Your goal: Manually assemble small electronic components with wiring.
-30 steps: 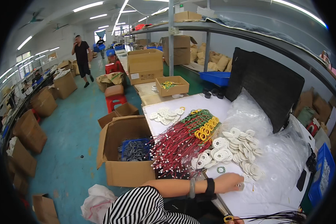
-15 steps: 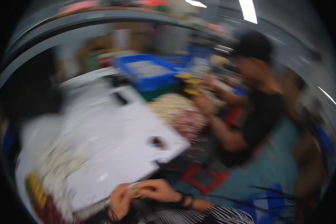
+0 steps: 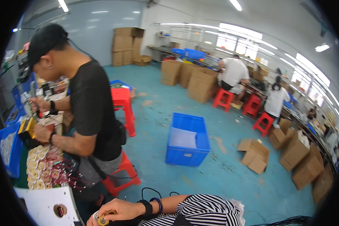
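Note:
My right hand is at the lower edge, its fingers closed on a small yellow-and-white ring-shaped part. Dark bands circle that wrist, and a black-and-white striped sleeve or garment lies beside the forearm. At the bottom edge next to the ring, a sliver of skin seems to belong to my left hand; its fingers are mostly cut off. Close by to the left is the corner of a white board with a round hole. Beyond it lies a pile of pale ring-shaped parts with wires.
A co-worker in black sits at the left bench, handling a yellow-and-black object. A blue bin stands on the green floor amid red stools. Cardboard boxes and two people in white are along the far benches.
My view has swung to the right, from the white work table to the room's floor and far benches. Both hands were visible together around the small part; now mainly the right shows.

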`<state>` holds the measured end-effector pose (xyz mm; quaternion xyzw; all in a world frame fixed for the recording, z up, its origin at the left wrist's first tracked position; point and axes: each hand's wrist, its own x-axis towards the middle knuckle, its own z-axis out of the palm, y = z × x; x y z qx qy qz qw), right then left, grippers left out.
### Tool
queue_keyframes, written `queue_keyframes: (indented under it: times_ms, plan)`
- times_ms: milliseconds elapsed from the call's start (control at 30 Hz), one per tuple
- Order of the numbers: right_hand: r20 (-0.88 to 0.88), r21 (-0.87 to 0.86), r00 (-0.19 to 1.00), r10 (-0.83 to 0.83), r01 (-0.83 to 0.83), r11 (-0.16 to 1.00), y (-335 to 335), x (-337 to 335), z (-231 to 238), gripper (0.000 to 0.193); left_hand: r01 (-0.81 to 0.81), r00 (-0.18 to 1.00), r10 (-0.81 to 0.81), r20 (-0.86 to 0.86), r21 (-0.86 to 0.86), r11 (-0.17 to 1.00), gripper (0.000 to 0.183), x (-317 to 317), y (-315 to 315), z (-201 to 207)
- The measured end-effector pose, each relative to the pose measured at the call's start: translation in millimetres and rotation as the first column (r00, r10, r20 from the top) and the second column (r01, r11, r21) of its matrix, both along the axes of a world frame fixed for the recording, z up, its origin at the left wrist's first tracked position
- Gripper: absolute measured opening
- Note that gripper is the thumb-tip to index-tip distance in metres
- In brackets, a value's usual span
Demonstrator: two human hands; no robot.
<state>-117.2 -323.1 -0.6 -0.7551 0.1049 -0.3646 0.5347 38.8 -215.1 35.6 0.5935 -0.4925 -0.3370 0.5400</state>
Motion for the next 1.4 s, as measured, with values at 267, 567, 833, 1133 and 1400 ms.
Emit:
queue_keyframes:
  times_ms: [267, 567, 833, 1133, 1400]
  plan:
    - [-0.148, 0.051, 0.913, -0.381, 0.392, 0.919, 15.8, -54.9, -5.3, 0.020, 0.302, 0.938, -0.295, -0.181, 0.010, 0.953, 0.024, 20.4, -77.6, -134.0]
    - [-0.133, 0.306, 0.861, -0.491, 0.507, 0.806, 28.5, -122.8, -5.6, 0.019, 0.567, 0.823, -0.560, -0.095, 0.092, 0.818, 0.026, -79.1, -79.5, -28.0]
    - [0.025, 0.104, 0.836, -0.548, 0.543, 0.833, 19.0, -148.4, -15.6, 0.018, 0.558, 0.830, -0.553, -0.075, 0.113, 0.822, 0.026, -111.7, -85.5, -18.1]
    - [0.078, 0.056, 0.804, -0.590, 0.587, 0.808, 29.2, -153.2, -33.2, 0.019, 0.573, 0.820, -0.569, -0.068, 0.083, 0.816, 0.024, -129.7, -67.9, -5.6]
    - [-0.151, 0.069, 0.774, -0.615, 0.629, 0.774, 39.4, -139.2, -22.9, 0.026, 0.506, 0.858, -0.514, 0.027, 0.131, 0.852, 0.025, -117.5, -53.2, -3.6]
